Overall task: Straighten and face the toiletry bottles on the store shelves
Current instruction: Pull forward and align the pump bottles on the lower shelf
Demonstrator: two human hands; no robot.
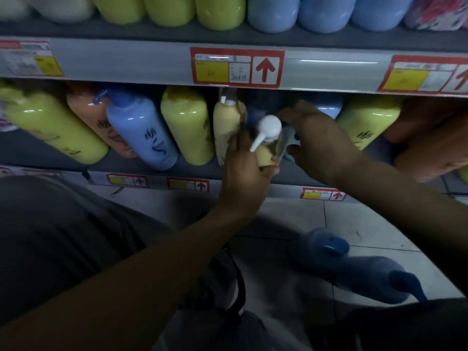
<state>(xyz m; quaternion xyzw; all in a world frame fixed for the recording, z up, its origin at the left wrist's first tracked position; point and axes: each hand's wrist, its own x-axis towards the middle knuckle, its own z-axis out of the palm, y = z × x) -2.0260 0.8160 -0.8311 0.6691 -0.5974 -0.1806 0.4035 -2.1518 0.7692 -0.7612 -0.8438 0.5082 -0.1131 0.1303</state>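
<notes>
One cream pump bottle (264,157), glossy and likely slippery, is gripped mid-body by curled fingers (234,145) of the left hand (243,178) at the shelf (286,191) edge.

Glossy plastic bottles (141,127) on a smooth shelf

Paper price tags (236,67) sit behind a shiny plastic strip (329,69); floor tiles (291,216) look smooth, faintly scuffed.

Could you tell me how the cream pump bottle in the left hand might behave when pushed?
The cream plastic bottle with a white pump head looks tall and top-heavy, so it probably tips easily if nudged. Its glossy wall may slip in the left hand.
</notes>
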